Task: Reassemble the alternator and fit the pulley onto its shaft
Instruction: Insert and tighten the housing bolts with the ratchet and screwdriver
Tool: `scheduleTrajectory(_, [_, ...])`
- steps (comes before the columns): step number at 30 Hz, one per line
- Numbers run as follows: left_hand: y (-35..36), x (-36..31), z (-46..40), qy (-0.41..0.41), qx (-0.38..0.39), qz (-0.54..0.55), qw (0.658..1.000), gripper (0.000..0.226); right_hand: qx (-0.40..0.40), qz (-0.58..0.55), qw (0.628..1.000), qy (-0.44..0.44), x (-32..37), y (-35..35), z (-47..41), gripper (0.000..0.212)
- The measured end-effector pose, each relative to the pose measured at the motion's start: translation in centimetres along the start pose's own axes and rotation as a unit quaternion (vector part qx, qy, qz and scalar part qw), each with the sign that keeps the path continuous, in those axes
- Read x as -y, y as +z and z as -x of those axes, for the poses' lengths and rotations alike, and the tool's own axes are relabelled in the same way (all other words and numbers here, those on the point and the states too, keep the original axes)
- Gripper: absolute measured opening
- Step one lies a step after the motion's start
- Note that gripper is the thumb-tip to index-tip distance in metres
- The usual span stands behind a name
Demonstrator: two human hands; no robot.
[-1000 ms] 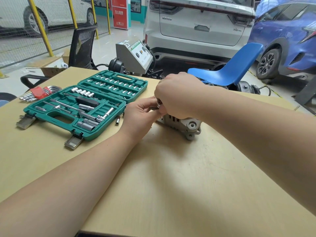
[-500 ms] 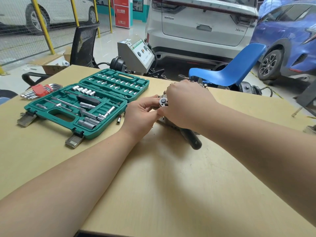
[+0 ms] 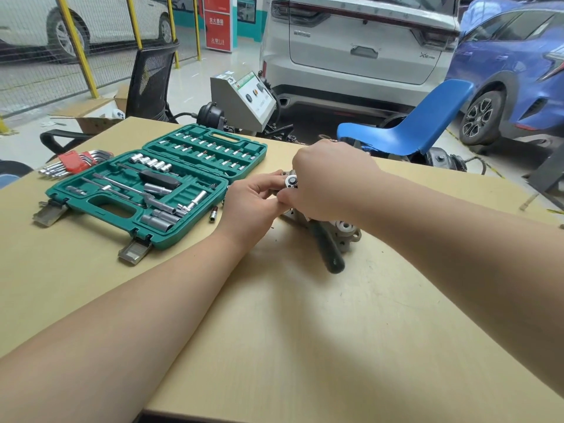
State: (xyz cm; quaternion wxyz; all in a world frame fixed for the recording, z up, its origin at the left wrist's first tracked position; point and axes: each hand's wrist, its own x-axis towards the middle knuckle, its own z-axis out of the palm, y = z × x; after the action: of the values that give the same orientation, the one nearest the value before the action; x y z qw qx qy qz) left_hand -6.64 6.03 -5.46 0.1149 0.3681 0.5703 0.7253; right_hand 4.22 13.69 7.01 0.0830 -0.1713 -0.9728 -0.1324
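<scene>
Your alternator [image 3: 346, 232] sits right of centre in the frame on the pale wood-grain table [image 3: 274, 346], mostly buried under your hands, just a lumpy cast grey ear poking out lower right. A ratchet [image 3: 328, 248] stands on top of it: shiny round head up between your hands, dark rubbery handle slanting down toward you. Your right hand [image 3: 332, 184] is curled over the alternator and ratchet head; your left hand [image 3: 250, 206] pinches something small by that head, can't tell what. Left of that is the open green plastic socket case [image 3: 158, 190], chrome sockets in rows, one loose bit [image 3: 212, 214] just beside it, and red-handled hex keys [image 3: 73, 161] at the left edge. Beyond the table: a blue plastic chair [image 3: 421, 123], a grey tester box [image 3: 244, 99], a black mesh chair [image 3: 149, 83], a white SUV [image 3: 360, 41] and a blue car [image 3: 512, 65] across the top
</scene>
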Motion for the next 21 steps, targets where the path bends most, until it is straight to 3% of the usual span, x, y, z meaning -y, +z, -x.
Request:
scheduleTrajectory(4, [-0.2, -0.5, 0.1, 0.010, 0.024, 0.011, 1.000, 0.017, 0.008, 0.040, 0.998, -0.043, -0.5, -0.5, -0.4, 0.015])
scheduleTrajectory(7, [-0.3, -0.5, 0.2, 0.023, 0.024, 0.008, 0.999, 0.017, 0.016, 0.068, 0.995, -0.068, -1.0, -1.1, -0.5, 0.024])
scheduleTrajectory(11, [-0.1, -0.4, 0.2, 0.021, 0.011, -0.021, 0.999, 0.019, 0.008, 0.070, 0.997, -0.026, -0.1, -0.9, -0.4, 0.043])
scheduleTrajectory(16, [-0.1, -0.5, 0.0, 0.033, 0.014, -0.038, 0.999, 0.019, 0.007, 0.061, 0.997, -0.038, 0.4, -0.6, -0.3, 0.021])
scheduleTrajectory(21, [-0.2, -0.7, 0.2, 0.031, 0.030, -0.020, 0.999, 0.018, 0.016, 0.094, 0.993, -0.076, -0.5, -1.3, -0.6, 0.040])
